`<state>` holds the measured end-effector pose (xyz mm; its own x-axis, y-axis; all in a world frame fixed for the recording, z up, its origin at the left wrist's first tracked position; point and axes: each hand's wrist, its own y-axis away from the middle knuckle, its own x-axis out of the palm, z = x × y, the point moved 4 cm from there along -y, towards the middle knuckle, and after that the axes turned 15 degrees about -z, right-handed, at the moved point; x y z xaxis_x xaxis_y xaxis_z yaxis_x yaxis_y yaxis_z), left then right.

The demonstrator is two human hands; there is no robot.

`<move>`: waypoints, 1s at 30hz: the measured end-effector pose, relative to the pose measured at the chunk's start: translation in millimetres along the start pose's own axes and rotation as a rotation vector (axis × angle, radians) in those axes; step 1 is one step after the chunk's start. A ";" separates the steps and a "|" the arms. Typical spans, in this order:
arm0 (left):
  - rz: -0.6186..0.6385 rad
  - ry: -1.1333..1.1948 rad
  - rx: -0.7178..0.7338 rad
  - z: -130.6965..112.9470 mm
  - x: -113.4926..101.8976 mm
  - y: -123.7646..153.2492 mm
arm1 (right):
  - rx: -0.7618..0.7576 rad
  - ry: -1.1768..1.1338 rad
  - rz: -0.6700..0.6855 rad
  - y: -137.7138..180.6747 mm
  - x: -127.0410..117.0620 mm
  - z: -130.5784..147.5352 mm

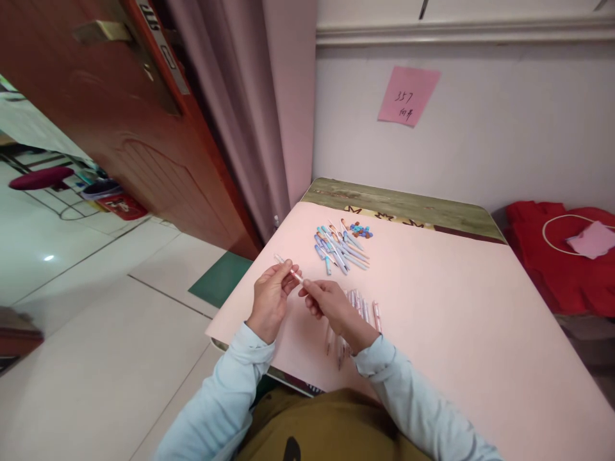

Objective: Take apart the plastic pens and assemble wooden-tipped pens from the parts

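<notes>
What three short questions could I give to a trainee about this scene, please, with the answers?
1. True or false: the left hand and the right hand hold the same pen.
2. Where is the 357 note?
A) on the door
B) on the wall
C) on the curtain
3. Which two colours show among the small pieces beside the far pens?

Key: 1 true; 2 B; 3 blue and brown.

Red-marked white pen (296, 276), pale blue sleeves (417, 389), pink note (409, 86)
</notes>
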<state>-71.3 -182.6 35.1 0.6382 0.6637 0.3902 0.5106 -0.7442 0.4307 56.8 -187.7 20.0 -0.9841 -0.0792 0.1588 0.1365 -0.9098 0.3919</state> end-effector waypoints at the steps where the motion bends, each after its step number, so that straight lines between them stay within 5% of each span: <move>1: -0.004 -0.001 0.000 0.2 -0.4 -1.0 | -0.023 0.006 -0.027 -1.3 -0.8 -0.4; 6: -0.018 -0.003 0.010 -1.4 0.8 -5.4 | -0.089 0.008 -0.124 -3.7 -2.9 1.1; 11: 0.004 0.008 -0.005 -2.6 4.0 -6.5 | 0.115 -0.038 0.015 -5.9 2.5 -1.7; 17: -0.054 0.063 0.029 -10.4 -0.5 -19.3 | 0.005 -0.059 -0.049 -12.5 -2.9 -5.6; 25: -0.242 0.074 0.079 -25.0 -20.4 -76.4 | -0.361 0.792 -0.217 -12.3 -20.8 9.9; 30: -0.253 0.033 0.123 -11.7 -17.6 -94.6 | -0.550 1.239 -0.204 -4.2 -2.7 13.0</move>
<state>-137.5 -123.0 -3.0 0.4638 0.8300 0.3098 0.7184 -0.5570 0.4167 60.4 -178.4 29.7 -0.4773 0.0295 -0.8782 0.2022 -0.9689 -0.1424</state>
